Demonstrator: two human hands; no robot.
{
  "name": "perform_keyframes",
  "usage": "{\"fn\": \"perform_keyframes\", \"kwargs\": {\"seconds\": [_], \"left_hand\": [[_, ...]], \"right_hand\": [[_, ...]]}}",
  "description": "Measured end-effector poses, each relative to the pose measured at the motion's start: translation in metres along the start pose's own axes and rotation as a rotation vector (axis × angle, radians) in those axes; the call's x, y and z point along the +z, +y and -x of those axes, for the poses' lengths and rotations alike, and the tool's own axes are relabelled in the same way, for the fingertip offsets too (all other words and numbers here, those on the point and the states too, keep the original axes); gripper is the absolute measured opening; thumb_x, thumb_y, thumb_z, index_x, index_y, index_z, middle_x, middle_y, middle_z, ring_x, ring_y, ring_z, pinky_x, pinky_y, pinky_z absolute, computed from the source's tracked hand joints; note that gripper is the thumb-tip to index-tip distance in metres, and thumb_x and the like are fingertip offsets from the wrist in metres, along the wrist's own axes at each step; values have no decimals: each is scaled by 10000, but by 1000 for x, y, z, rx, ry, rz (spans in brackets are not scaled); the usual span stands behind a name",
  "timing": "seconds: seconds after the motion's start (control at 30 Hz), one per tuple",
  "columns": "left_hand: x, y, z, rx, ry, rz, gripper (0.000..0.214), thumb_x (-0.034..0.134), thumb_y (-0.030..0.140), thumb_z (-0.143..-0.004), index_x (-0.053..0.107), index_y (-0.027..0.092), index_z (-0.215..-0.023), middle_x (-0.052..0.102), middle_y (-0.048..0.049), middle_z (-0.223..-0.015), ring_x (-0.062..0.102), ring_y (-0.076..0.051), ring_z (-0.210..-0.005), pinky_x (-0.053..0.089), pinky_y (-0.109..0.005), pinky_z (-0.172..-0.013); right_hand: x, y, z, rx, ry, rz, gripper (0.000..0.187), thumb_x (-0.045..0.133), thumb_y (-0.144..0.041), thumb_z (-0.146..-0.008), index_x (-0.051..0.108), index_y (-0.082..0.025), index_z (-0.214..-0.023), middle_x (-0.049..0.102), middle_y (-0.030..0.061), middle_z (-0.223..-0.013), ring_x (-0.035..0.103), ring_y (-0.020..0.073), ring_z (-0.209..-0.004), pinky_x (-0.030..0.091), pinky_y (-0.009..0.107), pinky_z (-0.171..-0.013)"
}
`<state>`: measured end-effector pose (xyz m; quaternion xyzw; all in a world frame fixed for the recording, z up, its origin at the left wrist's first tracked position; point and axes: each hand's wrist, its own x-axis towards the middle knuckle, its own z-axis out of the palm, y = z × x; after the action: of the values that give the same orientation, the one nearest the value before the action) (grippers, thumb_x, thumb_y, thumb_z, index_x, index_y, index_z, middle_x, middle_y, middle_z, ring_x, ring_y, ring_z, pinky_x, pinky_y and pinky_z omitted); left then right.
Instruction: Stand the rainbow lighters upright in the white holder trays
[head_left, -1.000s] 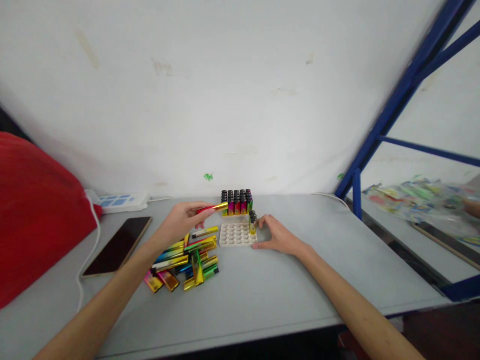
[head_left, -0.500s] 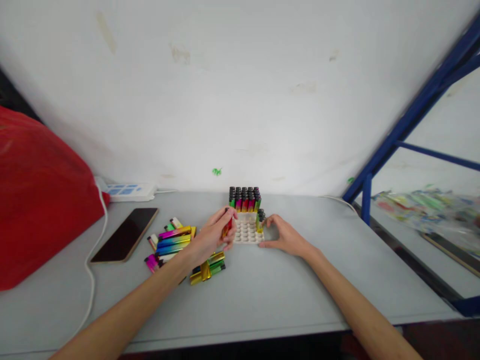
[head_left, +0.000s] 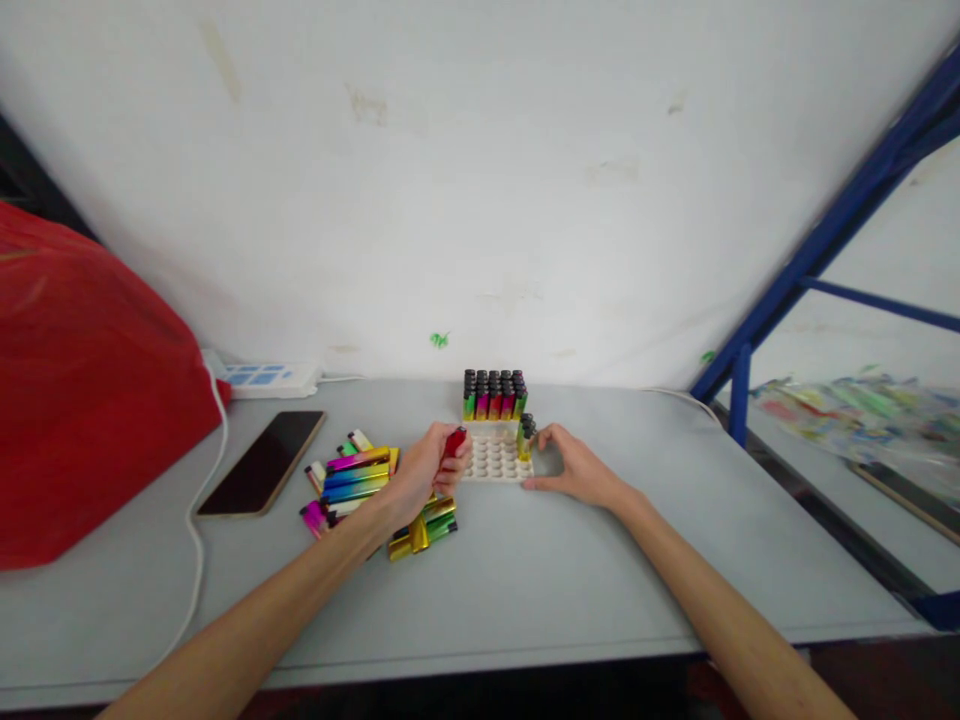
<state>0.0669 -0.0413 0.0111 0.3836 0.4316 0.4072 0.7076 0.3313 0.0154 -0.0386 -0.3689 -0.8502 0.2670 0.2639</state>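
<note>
My left hand (head_left: 429, 468) is closed around a red lighter (head_left: 454, 441), its dark end showing above the fingers. That hand is at the left edge of a white tray (head_left: 491, 467) with rows of round holes. My right hand (head_left: 577, 470) curves beside the tray's right edge, thumb and fingers apart. Its thumb is at the front right corner, and its fingertips are close to a few yellow-green lighters (head_left: 524, 440) standing upright there. Behind, several black-topped lighters (head_left: 495, 397) stand in tight rows. A loose pile of shiny coloured lighters (head_left: 356, 485) lies left, partly behind my left forearm.
A dark phone (head_left: 262, 463) lies on the grey table (head_left: 570, 600), near a white power strip (head_left: 271, 380) and its cable (head_left: 198, 550). A red bag (head_left: 90, 400) bulges at left. At right are a blue metal frame (head_left: 795, 260) and a clear bag of colourful items (head_left: 870, 410).
My left hand has drawn slightly back from over the tray, and the red lighter has tipped from near upright to slanted. The view has shifted a little; my right hand stays by the tray.
</note>
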Motion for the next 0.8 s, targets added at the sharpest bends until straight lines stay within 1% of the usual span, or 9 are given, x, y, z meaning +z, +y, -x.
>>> {"fn": "perform_keyframes", "kwargs": {"seconds": [0.1,0.17,0.27,0.33,0.4,0.43,0.5,0.67,0.8], "left_hand": [[-2,-2,-2,49,1,-17,358,423,525,-894,423,202,-740,234,88,-565,165,-63,-429,138,-168,-409],[-4,-5,-5,102,-34,-49,391,438,595,-888,467,210,-826,307,84,-556,202,-73,-420,148,-171,-397],[-3,-9,-10,257,-35,-167,319,507,548,-900,478,230,-911,462,64,-595,343,-100,-441,271,-189,-403],[1,-8,-11,395,5,-337,260,549,478,-923,525,219,-922,579,24,-705,515,-125,-583,436,-225,-535],[8,-5,-12,524,29,-549,250,585,445,-931,618,200,-967,659,-34,-888,613,-163,-812,507,-274,-745],[12,-3,-13,576,22,-650,259,608,437,-924,659,194,-996,672,-60,-979,623,-184,-904,506,-293,-819],[21,1,-16,656,-4,-796,265,642,415,-910,707,194,-1043,672,-91,-1080,628,-210,-974,501,-311,-862],[35,0,-29,783,-40,-1008,194,648,356,-918,732,208,-1010,701,-79,-973,640,-217,-910,476,-328,-862],[33,-9,-39,811,-53,-1021,175,639,337,-924,729,232,-1031,723,-80,-1040,650,-241,-994,464,-351,-932]], "right_hand": [[0,0,-1,-10,2,-4,550,820,-528,-751,437,-225,-1003,636,92,-1204,586,263,-1083,455,426,-960],[0,1,-1,-17,8,-3,547,822,-526,-747,444,-224,-1002,637,95,-1195,587,265,-1087,454,436,-967],[1,1,-1,-21,22,6,554,832,-527,-732,457,-222,-1003,634,94,-1185,590,265,-1088,454,444,-971],[1,1,-1,-27,26,2,559,842,-517,-723,458,-221,-1000,629,93,-1179,588,264,-1081,453,441,-966],[0,1,-2,-32,30,-7,558,854,-496,-715,458,-220,-995,627,88,-1172,581,261,-1079,449,432,-965],[0,0,-2,-33,33,-6,557,859,-487,-711,460,-219,-992,627,84,-1164,578,258,-1072,447,428,-963],[0,0,-2,-28,37,2,559,868,-477,-701,468,-216,-991,628,76,-1140,575,251,-1041,444,419,-957],[0,2,-2,-27,43,18,562,875,-469,-695,491,-205,-1011,615,63,-1088,560,244,-1009,445,394,-930],[1,4,-2,-39,47,19,568,872,-486,-693,503,-202,-1017,612,61,-1068,553,239,-989,449,389,-915]]}}
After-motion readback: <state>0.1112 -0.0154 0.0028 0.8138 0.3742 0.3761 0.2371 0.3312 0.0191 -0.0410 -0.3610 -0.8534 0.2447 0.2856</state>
